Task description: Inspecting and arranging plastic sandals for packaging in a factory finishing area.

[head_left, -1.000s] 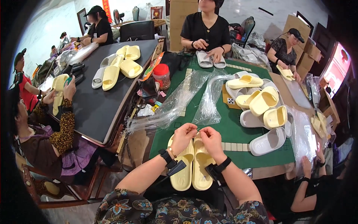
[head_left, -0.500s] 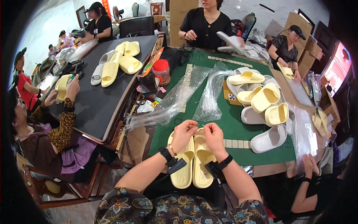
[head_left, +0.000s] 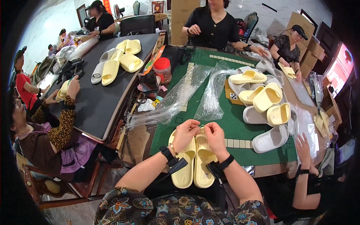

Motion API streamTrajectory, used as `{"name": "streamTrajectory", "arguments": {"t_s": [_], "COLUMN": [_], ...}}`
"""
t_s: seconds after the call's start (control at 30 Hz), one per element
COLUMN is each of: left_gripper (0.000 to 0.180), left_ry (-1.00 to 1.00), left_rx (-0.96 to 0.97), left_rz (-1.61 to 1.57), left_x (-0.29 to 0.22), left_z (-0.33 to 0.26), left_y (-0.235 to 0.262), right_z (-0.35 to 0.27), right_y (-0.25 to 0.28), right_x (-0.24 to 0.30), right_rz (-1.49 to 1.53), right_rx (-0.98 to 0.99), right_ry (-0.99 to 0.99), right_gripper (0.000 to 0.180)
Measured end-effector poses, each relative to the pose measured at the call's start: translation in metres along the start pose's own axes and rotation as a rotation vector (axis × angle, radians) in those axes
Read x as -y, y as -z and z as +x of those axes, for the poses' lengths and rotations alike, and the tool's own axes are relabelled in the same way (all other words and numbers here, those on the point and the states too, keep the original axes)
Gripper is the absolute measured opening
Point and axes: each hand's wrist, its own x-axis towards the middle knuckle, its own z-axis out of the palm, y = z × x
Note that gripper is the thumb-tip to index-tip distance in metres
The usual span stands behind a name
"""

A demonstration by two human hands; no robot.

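A pair of pale yellow slide slippers, the left one (head_left: pixel 183 171) and the right one (head_left: pixel 204 171), lies side by side at the table's near edge, toes away from me. Over their toe straps, my left hand (head_left: pixel 186 134) and my right hand (head_left: pixel 214 137) come close together, fingertips pinched. Whatever lies between the fingertips is too small to make out. Just beyond my hands, a clear plastic bag (head_left: pixel 210 105) and a bundle of thin clear strands (head_left: pixel 150 119) rest on the green table mat (head_left: pixel 236 125).
Yellow slippers (head_left: pixel 267 97) and grey slippers (head_left: pixel 270 139) are piled to the right. Clear plastic sleeves (head_left: pixel 305 127) lie beyond, with a co-worker's hand (head_left: pixel 303 147) over them. A red-lidded jar (head_left: pixel 162 69) stands left. Other people work around this table and the dark table (head_left: pixel 112 97).
The person opposite has let the grey slippers down onto the pile and reaches over it. The co-worker's hand at lower right has risen and spread. My hands have hardly moved.
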Motion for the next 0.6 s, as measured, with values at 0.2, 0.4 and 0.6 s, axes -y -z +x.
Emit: {"name": "streamTrajectory", "arguments": {"t_s": [0.2,0.4,0.6], "left_gripper": [0.019,0.019,0.02], "left_ry": [0.01,0.009,0.009], "left_rx": [-0.004,0.007,0.008], "left_rz": [0.015,0.031,0.028], "left_x": [0.0027,0.0026,0.0029], "left_z": [0.0008,0.001,0.0013], "left_y": [0.0002,0.0004,0.0006], "right_z": [-0.0012,0.0002,0.0002], "right_y": [-0.001,-0.0001,-0.0002], "right_x": [0.0047,0.0004,0.002], "right_rz": [-0.049,-0.058,-0.041], "right_rx": [0.009,-0.012,-0.011], "right_ry": [-0.007,-0.005,-0.01], "right_gripper": [0.013,0.013,0.014]}}
